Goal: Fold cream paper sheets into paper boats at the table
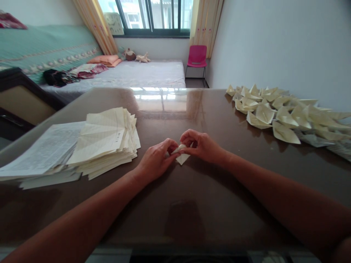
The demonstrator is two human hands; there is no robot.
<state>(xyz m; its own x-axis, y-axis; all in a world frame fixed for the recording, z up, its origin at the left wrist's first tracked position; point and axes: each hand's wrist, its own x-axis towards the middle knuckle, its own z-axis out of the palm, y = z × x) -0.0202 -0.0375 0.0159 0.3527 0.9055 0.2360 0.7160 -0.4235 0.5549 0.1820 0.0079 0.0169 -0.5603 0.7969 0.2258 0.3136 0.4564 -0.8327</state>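
On the glossy brown bench (164,197), a tall stack of cream paper sheets (101,137) is lying left of the left hand (157,159). Both hands' grips are pinching a small folded cream paper (183,157), the right hand (201,146) having open bench to its right.

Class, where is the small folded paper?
Head view, centre: the left hand and right hand hold the small folded paper over the table, right of the stacked sheets.

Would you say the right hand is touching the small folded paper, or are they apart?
Touching. The head view shows fingertips of the right hand on the upper part of the small folded paper, its pointed end showing below.
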